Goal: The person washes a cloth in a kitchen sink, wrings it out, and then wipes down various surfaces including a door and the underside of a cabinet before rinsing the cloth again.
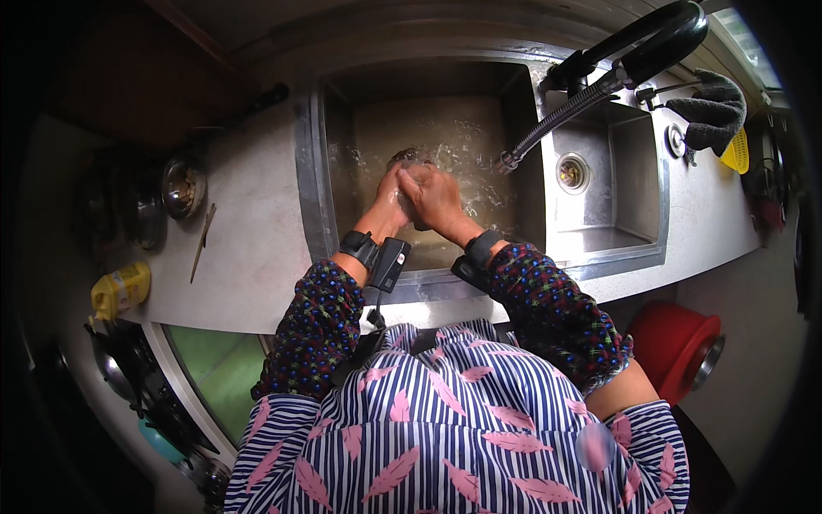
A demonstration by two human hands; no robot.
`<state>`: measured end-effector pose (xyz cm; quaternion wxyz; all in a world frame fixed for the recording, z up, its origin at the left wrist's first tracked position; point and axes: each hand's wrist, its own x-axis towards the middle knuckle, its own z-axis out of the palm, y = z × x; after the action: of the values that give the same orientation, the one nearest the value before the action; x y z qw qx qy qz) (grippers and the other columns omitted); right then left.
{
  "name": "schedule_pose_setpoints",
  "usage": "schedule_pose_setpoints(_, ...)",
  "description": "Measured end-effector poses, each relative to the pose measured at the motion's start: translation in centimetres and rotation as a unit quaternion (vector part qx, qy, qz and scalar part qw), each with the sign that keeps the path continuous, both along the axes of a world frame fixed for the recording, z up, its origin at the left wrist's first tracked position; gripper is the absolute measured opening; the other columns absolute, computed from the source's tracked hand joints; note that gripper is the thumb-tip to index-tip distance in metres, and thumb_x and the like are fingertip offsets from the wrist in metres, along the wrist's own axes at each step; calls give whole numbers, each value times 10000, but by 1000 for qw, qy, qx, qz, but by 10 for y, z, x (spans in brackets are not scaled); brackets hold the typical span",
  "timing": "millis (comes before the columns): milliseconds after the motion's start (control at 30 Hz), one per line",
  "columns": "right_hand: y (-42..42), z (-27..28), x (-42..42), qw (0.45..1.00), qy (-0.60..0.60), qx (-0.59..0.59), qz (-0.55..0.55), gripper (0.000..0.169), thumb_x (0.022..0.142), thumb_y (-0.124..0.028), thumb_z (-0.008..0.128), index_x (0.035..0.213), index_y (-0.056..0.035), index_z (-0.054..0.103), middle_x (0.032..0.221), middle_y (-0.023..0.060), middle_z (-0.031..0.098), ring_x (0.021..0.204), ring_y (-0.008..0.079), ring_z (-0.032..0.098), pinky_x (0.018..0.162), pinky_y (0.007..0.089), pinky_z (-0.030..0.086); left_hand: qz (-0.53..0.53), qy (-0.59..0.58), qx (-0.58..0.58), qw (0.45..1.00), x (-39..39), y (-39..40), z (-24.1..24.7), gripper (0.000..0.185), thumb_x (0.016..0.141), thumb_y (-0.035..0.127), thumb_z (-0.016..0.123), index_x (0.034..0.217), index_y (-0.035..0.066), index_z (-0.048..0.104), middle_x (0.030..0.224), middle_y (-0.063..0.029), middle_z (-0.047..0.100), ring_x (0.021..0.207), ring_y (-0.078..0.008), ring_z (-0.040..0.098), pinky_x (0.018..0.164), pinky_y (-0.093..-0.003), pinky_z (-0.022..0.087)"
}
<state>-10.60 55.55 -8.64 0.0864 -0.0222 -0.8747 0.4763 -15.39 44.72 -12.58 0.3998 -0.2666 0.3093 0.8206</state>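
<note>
Over the large stainless-steel sink basin (437, 279), my left hand (386, 209) and my right hand (433, 196) are pressed together. Between them is a dark wet thing (411, 155), mostly covered by my fingers; it may be a cloth, but I cannot tell. Its edge also shows below my palms. Cloudy, rippling water (475, 141) lies in the basin around my hands. To the right, the black tap's flexible metal hose (559, 122) hangs with its end over the basin; I cannot tell whether it is running.
A smaller sink basin (584, 238) with a drain strainer (572, 173) adjoins on the right. A grey cloth (709, 112) hangs behind it. On the left counter are a metal bowl (183, 187), chopsticks (203, 244) and a yellow bottle (121, 289). A red bucket (671, 347) stands lower right.
</note>
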Motion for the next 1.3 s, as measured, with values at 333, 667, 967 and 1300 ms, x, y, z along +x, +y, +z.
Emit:
schedule_pose_setpoints(333,116,-82,-31,992,-72,24,-100,505,827,-316,653,1215,-27,507,1011,265,614,981,405,589,814,420,473,-157,153,-292,931,12,12,9,655,908,513,483,1412,145,282,1434,-124,331,1317,-260,323,1006,-573,293)
schedule_pose_setpoints(667,13,-11,-9,944,-197,-249,95,378,767,-337,732,1000,-47,664,858,76,668,792,140,596,722,310,473,-33,27,-61,997,-16,-27,-6,694,815,658,515,1223,97,524,1174,-99,580,1063,-249,568,939,-413,442)
schedule_pose_setpoints(967,0,18,10,998,29,16,46,272,889,-324,552,812,-79,644,740,178,611,739,383,596,618,436,486,4,92,-53,994,8,-18,17,298,930,334,474,968,65,597,913,-68,637,823,-211,621,779,-336,516)
schedule_pose_setpoints(1300,90,-35,-25,976,-197,88,-20,360,903,-353,484,971,-40,647,919,250,634,918,405,601,791,455,474,-131,141,-261,946,19,19,14,505,907,458,515,1216,61,461,1170,-95,533,1054,-260,544,865,-446,468)
